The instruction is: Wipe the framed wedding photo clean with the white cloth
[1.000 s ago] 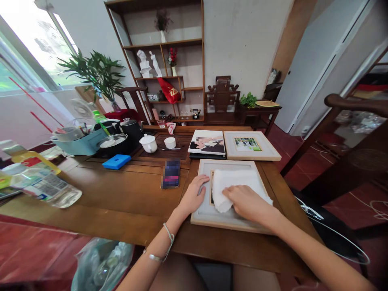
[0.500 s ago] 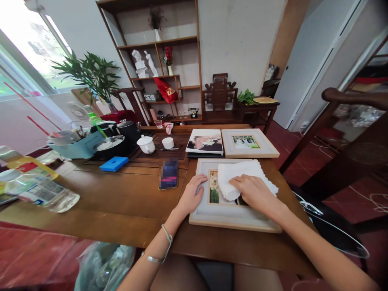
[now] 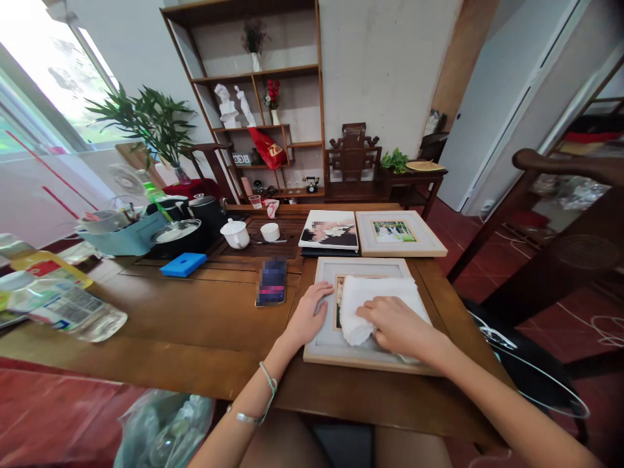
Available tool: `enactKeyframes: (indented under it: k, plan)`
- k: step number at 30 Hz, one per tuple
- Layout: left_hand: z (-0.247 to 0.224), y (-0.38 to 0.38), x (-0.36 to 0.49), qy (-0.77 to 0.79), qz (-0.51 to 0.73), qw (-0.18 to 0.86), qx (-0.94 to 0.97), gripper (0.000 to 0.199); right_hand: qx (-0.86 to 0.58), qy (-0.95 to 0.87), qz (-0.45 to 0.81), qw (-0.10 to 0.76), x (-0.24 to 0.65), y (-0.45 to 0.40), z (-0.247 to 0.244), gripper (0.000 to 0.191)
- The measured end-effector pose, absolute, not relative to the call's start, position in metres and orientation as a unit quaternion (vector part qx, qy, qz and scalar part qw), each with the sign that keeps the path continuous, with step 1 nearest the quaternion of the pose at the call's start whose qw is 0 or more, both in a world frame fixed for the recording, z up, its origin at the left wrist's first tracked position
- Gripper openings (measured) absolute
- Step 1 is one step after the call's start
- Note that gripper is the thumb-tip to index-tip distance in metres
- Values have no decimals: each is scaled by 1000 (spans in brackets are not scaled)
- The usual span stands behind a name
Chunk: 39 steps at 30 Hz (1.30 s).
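Observation:
A light wooden picture frame [image 3: 318, 351] lies flat on the table's near right part, with a white mat around a small photo. My left hand [image 3: 308, 313] rests on the frame's left edge, fingers stretched out and thumb apart. Bunched fingers of my right hand [image 3: 397, 325] press a white cloth [image 3: 358, 302] onto the frame's face. Most of the photo [image 3: 338, 312] is hidden under the cloth; only its left strip shows. Just beyond lie a second framed photo [image 3: 431, 243] and a white-edged picture panel [image 3: 331, 229] stacked on something dark.
A phone [image 3: 271, 283] lies left of the frame. Farther left are a blue block [image 3: 183, 264], a white lidded cup [image 3: 234, 233], a small white bowl [image 3: 270, 231], a dark kettle [image 3: 207, 211] and clear bottles [image 3: 73, 312]. A wooden chair [image 3: 546, 260] stands at right.
My right hand has slid the cloth left and slightly toward me, covering more of the photo. My left hand stays on the frame's edge.

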<state>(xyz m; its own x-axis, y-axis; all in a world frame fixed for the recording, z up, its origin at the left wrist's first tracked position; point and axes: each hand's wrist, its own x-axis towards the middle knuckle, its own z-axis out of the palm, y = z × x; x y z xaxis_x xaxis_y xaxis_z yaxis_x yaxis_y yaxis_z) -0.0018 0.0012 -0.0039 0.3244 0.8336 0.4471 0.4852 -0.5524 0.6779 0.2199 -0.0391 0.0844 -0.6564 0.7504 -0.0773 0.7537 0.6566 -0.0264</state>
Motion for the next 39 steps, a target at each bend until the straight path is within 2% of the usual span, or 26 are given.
enactKeyframes:
  k: [4,8,23,26,33,36,39]
  plan:
    - [-3,1,-2,426,391,219,786,38,382,919,-97,15,226,-47,94,32]
    - [-3,1,-2,426,390,219,786,37,389,914,-115,-14,234,-42,91,29]
    - [-1,1,-2,423,390,223,787,37,446,893,57,-1,230,-17,67,35]
    - [-1,1,-2,423,390,222,787,36,438,898,18,-18,230,-20,69,36]
    - [-4,2,-2,423,393,215,787,37,321,926,-189,-56,239,-31,83,42]
    - [-4,2,-2,423,396,216,786,37,343,919,-183,-59,243,-28,83,44]
    - [-4,2,-2,423,395,219,785,36,407,907,-94,-59,241,-25,79,44]
